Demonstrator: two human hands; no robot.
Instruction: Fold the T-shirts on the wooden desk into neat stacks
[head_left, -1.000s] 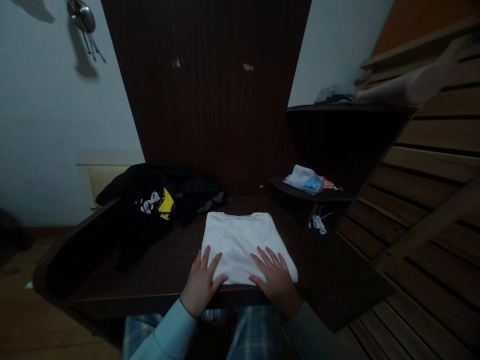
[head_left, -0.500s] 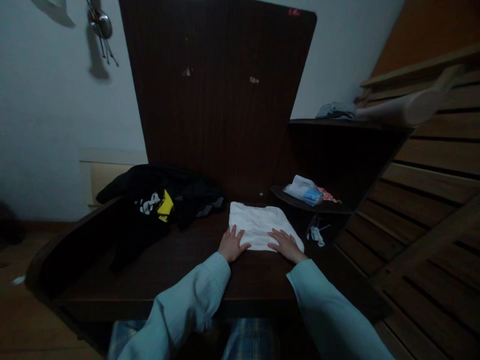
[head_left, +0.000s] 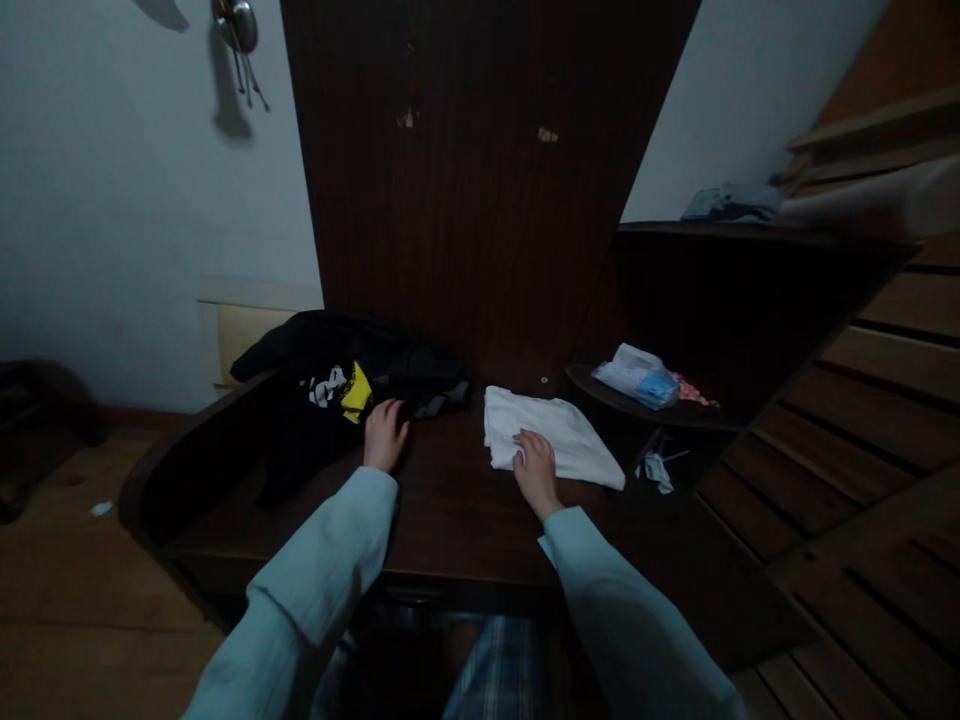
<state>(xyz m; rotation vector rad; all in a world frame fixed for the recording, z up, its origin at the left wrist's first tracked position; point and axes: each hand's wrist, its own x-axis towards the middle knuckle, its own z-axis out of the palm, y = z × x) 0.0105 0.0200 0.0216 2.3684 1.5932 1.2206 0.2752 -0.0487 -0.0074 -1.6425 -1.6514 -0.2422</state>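
A folded white T-shirt (head_left: 559,437) lies at the back of the dark wooden table (head_left: 450,510), near the upright back panel. My right hand (head_left: 534,467) rests on its near left corner with the fingers curled down on the cloth. My left hand (head_left: 384,435) reaches to the left and touches the edge of a heap of black clothes (head_left: 352,385) with a white and yellow print. Its fingers bend into the fabric. Both arms wear light blue sleeves.
A low shelf (head_left: 645,405) at the right carries a plastic packet (head_left: 637,375) and small coloured bits. A higher shelf holds a grey cloth (head_left: 731,203). Wooden slats (head_left: 885,400) run along the right. Metal utensils (head_left: 240,30) hang on the wall.
The white T-shirt was pushed from the table's front edge to the back. My left hand has left it and moved left to the black clothes. My right hand stays on the shirt.
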